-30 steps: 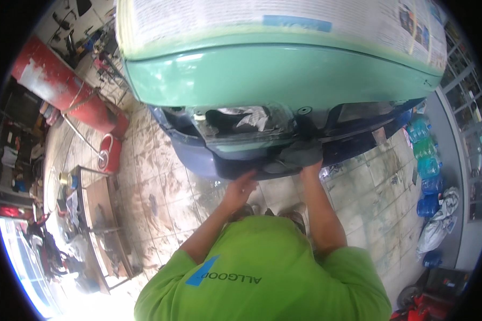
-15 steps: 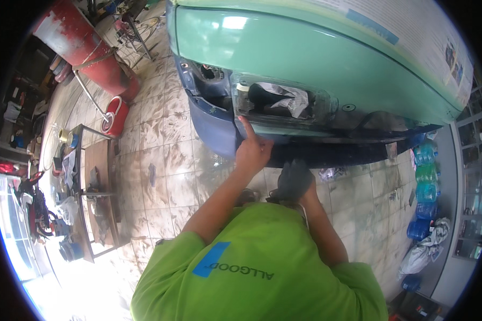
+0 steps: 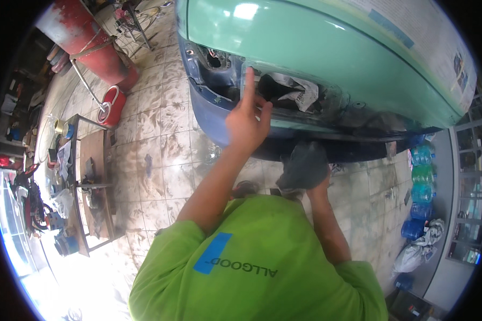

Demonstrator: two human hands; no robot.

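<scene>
My left hand [image 3: 246, 123] is at the recess in the green car body panel [image 3: 305, 37], its index finger stretched out against the worn surface left of the opening. Its other fingers are partly bent, and it holds nothing. My right hand [image 3: 322, 186] grips a dark grey, rounded object [image 3: 304, 166], possibly a cloth or pad; its kind is unclear. The object hides most of that hand's fingers and hangs in front of the dark bumper [image 3: 348, 151]. Crumpled printed paper [image 3: 304, 93] sits in the opening, beside my left hand.
Printed masking paper [image 3: 412, 32] covers the upper right of the car. On the left stand a red drum [image 3: 93, 45], a red mop bucket [image 3: 112, 104] and a metal-framed stand [image 3: 93, 184]. Blue and green water bottles [image 3: 423, 176] line the right wall. The tiled floor [image 3: 160, 155] is stained.
My left hand has moved farther up over the panel, its fingertip now higher beside the opening. My right hand has lifted the dark grey object closer to the camera and slightly rightward.
</scene>
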